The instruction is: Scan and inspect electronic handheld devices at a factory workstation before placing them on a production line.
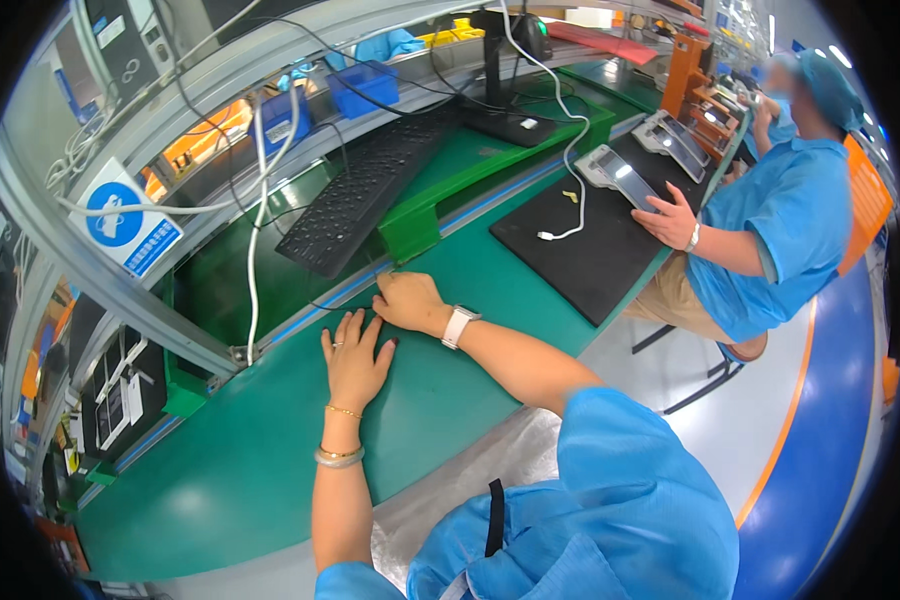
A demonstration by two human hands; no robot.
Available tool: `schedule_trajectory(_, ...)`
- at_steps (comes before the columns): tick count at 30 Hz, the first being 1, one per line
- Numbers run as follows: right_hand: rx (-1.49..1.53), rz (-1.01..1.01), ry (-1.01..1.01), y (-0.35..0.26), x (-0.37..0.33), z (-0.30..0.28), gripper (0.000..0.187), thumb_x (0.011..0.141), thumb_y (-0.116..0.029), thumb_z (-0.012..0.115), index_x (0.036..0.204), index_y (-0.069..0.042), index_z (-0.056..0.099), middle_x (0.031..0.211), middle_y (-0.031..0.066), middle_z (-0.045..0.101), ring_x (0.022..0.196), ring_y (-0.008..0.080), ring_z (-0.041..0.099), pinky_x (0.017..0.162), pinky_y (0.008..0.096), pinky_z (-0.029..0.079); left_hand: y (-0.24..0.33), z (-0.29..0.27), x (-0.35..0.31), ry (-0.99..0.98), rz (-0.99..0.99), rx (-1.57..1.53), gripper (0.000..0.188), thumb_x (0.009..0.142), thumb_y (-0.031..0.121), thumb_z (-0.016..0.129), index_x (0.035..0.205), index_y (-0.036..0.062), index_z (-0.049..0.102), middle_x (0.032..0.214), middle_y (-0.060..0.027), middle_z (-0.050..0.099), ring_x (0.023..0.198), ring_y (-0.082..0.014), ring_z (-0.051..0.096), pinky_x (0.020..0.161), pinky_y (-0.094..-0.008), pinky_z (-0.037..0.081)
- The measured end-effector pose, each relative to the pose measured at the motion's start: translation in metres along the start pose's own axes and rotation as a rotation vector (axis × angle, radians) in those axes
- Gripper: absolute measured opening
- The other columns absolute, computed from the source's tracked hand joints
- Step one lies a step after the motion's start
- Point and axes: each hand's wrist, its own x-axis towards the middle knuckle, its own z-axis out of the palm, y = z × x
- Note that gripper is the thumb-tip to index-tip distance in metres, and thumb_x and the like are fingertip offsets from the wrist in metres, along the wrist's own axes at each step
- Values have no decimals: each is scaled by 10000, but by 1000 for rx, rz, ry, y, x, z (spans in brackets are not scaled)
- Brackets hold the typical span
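Note:
My left hand lies palm down on the green work surface, its fingers stretched out and spread. A ring and bracelets show on it. Just beyond and to the right, my right hand rests near the far edge with its fingers curled in, the thumb side close to my left fingertips. What the curled fingers hold, if anything, is hidden. A watch with a pale band is on my right wrist. Beyond the hands, a black keyboard leans across the green shelf.
A black mat at the right carries a white cable. A co-worker in blue sits there, one hand on a handheld device. A metal post rises at left; blue bins stand behind.

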Motion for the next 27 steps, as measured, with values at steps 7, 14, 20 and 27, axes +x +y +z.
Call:
schedule_trajectory(7, -34, -22, 33, -1, -1, 4, 217, 806, -214, 610, 849, -4, 576, 790, 177, 657, 745, 337, 652, 656, 437, 515, 1, -1, -3, 0, -7, -16, 474, 908, 385, 532, 1314, 140, 534, 1402, -126, 452, 1349, -291, 345, 1106, -585, 162)
schedule_trajectory(14, -30, -17, -4, -2, -1, 2, 195, 808, -207, 604, 826, -15, 574, 781, 161, 659, 732, 333, 651, 653, 436, 514, 0, 0, -7, 12, 13, -25, 478, 911, 382, 531, 1320, 133, 524, 1395, -126, 456, 1348, -294, 346, 1102, -589, 169)
schedule_trajectory(20, -13, -34, 30, 5, -4, 4, 242, 845, -261, 599, 794, -25, 582, 772, 155, 656, 719, 334, 643, 638, 444, 498, 3, 6, -4, 39, 36, -30, 472, 902, 376, 544, 1303, 126, 537, 1379, -141, 464, 1335, -301, 361, 1091, -591, 188)
schedule_trajectory(27, -50, -128, 105, 5, 8, 9, 336, 896, -315, 527, 728, -44, 635, 717, 177, 649, 655, 352, 640, 595, 464, 502, -2, 1, 0, 150, 31, -47, 495, 870, 300, 605, 1321, 116, 510, 1334, -173, 476, 1273, -331, 419, 1085, -529, 255)
